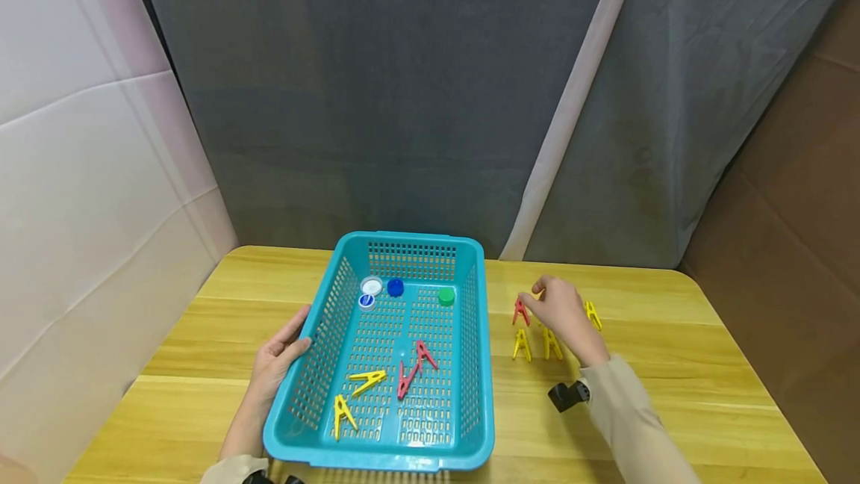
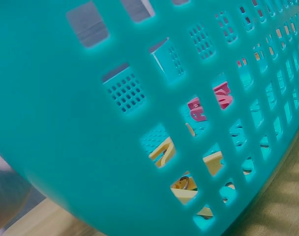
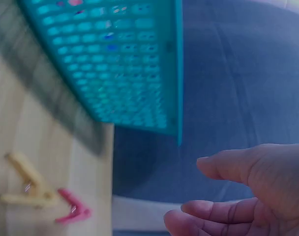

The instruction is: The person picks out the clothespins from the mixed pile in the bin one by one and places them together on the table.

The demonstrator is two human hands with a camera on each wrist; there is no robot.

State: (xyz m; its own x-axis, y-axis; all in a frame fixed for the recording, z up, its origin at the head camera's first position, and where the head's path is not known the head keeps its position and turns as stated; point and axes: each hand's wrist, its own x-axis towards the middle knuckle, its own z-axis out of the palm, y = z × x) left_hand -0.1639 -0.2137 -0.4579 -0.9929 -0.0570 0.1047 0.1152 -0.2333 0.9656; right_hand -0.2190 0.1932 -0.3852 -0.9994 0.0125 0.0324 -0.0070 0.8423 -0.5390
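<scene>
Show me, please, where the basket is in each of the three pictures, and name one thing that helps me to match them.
Head: the basket is in the lower half, mostly left of centre.
Left wrist: the basket fills most of the picture.
Right wrist: the basket is at upper left, cut by the top edge.
Shared landmark: the table, partly visible in all three.

Glossy plastic basket (image 1: 376, 460), plastic pegs (image 1: 340, 408), wood-grain table (image 1: 672, 364), cloth backdrop (image 1: 376, 110)
</scene>
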